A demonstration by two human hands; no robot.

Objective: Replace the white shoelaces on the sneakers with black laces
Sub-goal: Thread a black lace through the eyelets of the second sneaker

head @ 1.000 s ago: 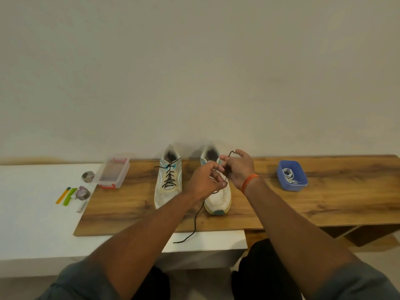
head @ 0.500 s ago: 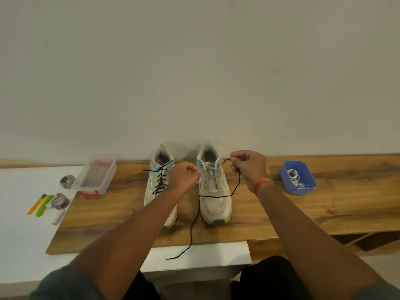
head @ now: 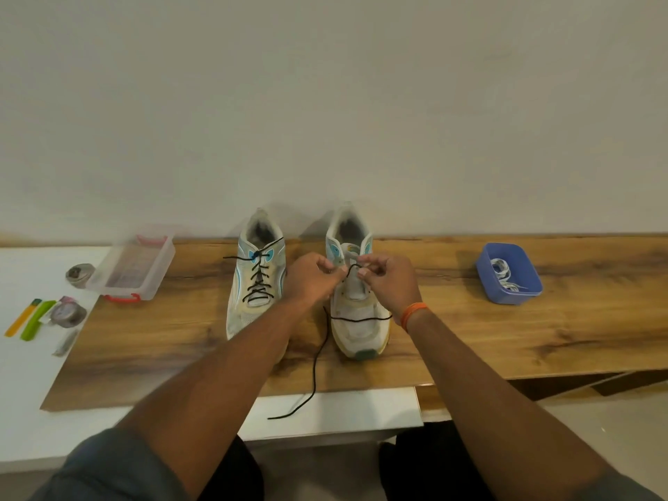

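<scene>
**Both hands pinching black lace over right sneaker**

Head view: left hand and right hand each closed in a fingertip grip on the black lace, meeting above the upper eyelets of the right sneaker. Short arc of lace strung between the two grips. Lower down, one span lying straight across the sneaker's toe end, then trailing off the left side, down over the wooden table edge onto the white surface in front. Orange wristband on the right wrist. Left sneaker just beside, already laced in black, loose ends sticking out at the top. Both sneakers heel-to-wall, toes toward the person. Blue tub holding white laces, well to the right. Clear box with red clips at the left table edge; tape rolls and green and orange sticks on the white surface.
</scene>
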